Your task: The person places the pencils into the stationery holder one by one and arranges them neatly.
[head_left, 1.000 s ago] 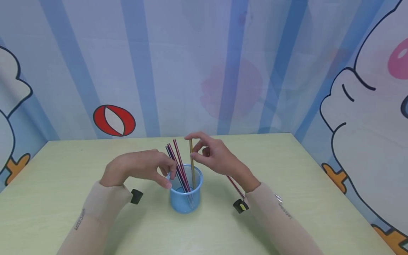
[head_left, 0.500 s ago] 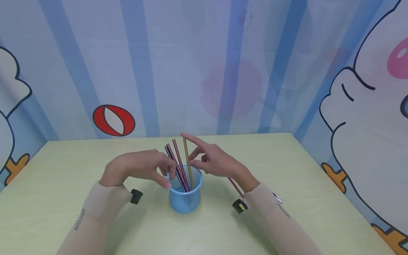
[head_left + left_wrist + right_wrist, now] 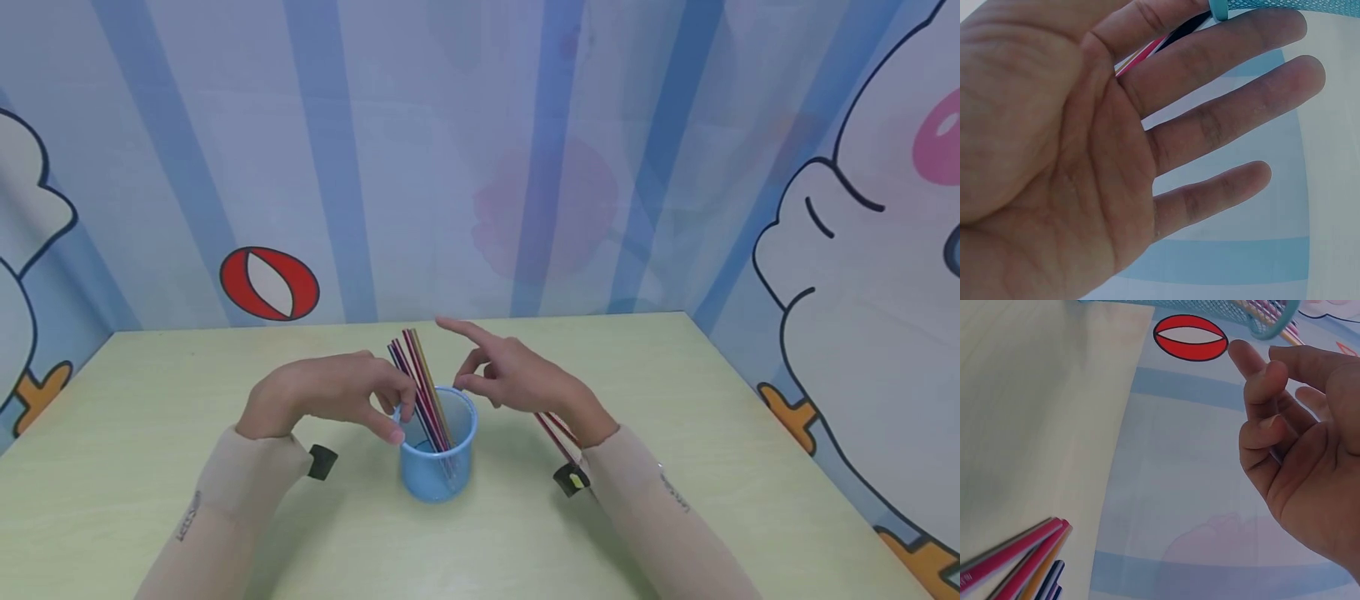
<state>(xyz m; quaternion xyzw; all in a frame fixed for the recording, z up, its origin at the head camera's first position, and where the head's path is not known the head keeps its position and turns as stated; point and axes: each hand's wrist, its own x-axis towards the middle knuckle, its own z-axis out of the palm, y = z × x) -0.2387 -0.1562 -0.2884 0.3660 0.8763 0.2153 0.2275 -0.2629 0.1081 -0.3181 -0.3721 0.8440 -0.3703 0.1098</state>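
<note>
A blue mesh pencil cup [image 3: 437, 475] stands upright on the table, with several pencils [image 3: 422, 392], dark, red and gold, leaning left inside it. My left hand [image 3: 341, 392] pinches the cup's left rim between thumb and index finger; in the left wrist view the other fingers [image 3: 1235, 128] stretch out apart from it. Just right of the cup hovers my right hand [image 3: 513, 371], index finger stretched out, the others loosely bent and holding nothing. In the right wrist view, a gap separates that hand [image 3: 1304, 444] from the cup rim [image 3: 1275, 325].
More pencils [image 3: 1022, 559] lie on the table on the right, partly under my right forearm in the head view. The pale yellow table [image 3: 360, 533] ends at a blue striped backdrop [image 3: 420, 167] with printed cartoon figures.
The gold pencil has tipped left against the others in the cup. My right hand has let go of it and drawn slightly right. My left hand has stayed at the rim.
</note>
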